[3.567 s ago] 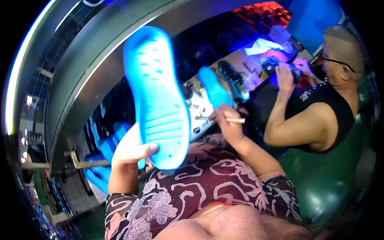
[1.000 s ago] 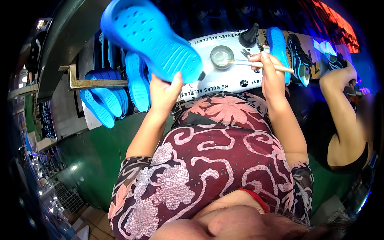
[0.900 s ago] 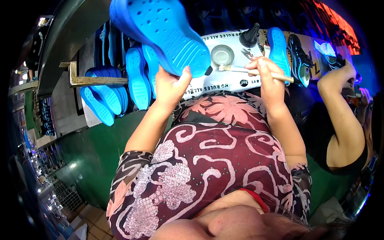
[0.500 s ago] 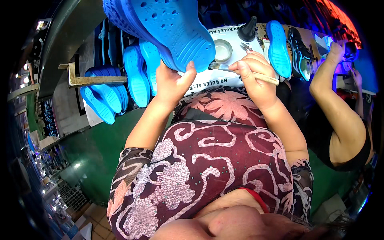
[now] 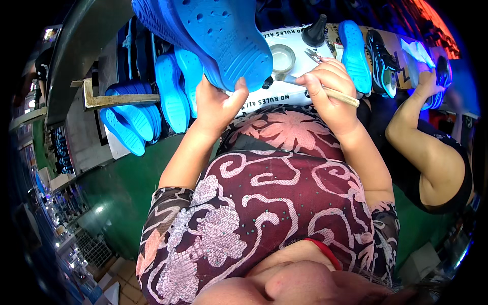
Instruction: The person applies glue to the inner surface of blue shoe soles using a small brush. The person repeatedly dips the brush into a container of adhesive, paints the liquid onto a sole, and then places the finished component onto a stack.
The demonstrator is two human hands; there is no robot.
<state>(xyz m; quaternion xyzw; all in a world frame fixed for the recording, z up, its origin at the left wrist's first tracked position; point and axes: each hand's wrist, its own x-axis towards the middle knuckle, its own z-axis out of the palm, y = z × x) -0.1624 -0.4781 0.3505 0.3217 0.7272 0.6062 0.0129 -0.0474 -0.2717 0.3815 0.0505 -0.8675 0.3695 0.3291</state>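
My left hand (image 5: 218, 99) is closed on the heel end of a blue sole (image 5: 229, 46) with holes and ridges, thumb on its near face. Several ridged blue layers show behind it. In my right hand (image 5: 333, 91) is a brush (image 5: 347, 97) with a pale wooden handle, gripped between thumb and fingers. Its dark bristles reach the sole's right edge; whether they touch it I cannot tell. Beyond my right fingers show the metal tips of a small pointed tool (image 5: 311, 55). A round, pale bowl (image 5: 282, 58) stands on the white printed sheet (image 5: 272, 96).
A black cone-shaped bottle (image 5: 315, 31) stands behind the bowl. Right of it lie a blue sole (image 5: 355, 56) and a dark sneaker (image 5: 381, 61). More blue soles (image 5: 172, 94) lie left, near a metal bracket (image 5: 122, 100). At right, a co-worker's hand (image 5: 428, 84) holds a blue-lit shoe.
My right hand has shifted slightly right with the brush. My left hand and the sole have barely moved. The co-worker's hand has come lower, with a blue shoe now visible beside it.
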